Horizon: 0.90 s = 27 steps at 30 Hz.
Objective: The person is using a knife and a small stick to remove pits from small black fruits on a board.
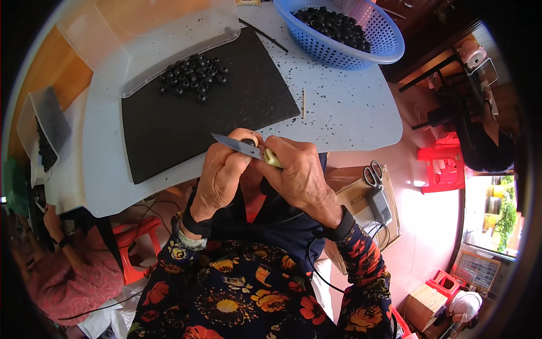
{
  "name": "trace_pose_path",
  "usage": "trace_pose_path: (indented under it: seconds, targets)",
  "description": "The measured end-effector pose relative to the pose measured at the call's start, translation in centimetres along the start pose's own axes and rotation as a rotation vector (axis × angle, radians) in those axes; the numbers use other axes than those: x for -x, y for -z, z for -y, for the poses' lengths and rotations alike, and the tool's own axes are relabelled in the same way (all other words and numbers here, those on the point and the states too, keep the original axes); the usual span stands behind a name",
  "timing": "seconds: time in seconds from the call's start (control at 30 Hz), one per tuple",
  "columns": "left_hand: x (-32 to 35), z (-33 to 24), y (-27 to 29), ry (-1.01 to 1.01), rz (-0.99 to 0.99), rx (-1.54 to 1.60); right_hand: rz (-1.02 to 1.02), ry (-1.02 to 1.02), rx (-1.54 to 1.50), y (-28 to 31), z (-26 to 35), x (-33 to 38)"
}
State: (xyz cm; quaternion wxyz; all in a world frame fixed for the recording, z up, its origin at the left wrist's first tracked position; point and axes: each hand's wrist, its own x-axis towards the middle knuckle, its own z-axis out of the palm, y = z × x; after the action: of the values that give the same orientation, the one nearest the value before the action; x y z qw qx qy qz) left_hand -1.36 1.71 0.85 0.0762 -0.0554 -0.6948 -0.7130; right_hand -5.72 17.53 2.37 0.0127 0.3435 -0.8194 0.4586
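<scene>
My right hand (299,169) grips a small knife (237,146) by its pale yellow-green handle, with the blade pointing left. Pinched in the fingers of my left hand (217,175) is a small round black part (248,142), mostly hidden by fingers and blade. The blade lies across or against this part; exact contact cannot be made out. Both hands are close together over the near edge of a black mat (248,79). On the mat, beyond my left hand, lies a heap of similar round black parts (195,76), some with a hole.
A blue perforated basket (339,59) of black parts stands at the far right of the pale table (350,104). Black specks and a thin stick (304,103) lie nearby. A clear plastic bin (127,68) is tipped at far left. A co-worker's hand (52,223) shows at left.
</scene>
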Motion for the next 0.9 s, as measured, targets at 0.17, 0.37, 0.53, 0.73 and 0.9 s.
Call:
trace_pose_path:
  seconds: [0.17,0.37,0.53,0.73,0.9]
  targets:
    - [0.0,0.8,-0.3,-0.096,-0.004,0.018,-0.002,-0.005,0.019,-0.1,-0.3,-0.1]
    - [-0.1,1.0,-0.5,-0.151,-0.097,-0.198,-0.057,-0.064,0.010,-1.3,-0.8,0.2]
    - [-0.1,1.0,-0.6,-0.132,-0.116,-0.205,-0.058,-0.067,0.020,-1.4,-0.7,0.2]
    - [-0.2,0.8,-0.6,-0.126,-0.111,-0.192,-0.061,-0.062,0.010,-1.2,-0.4,0.1]
    - [-0.3,0.7,-0.6,-0.115,-0.117,-0.203,-0.035,-0.077,0.022,-1.0,-0.3,0.0]
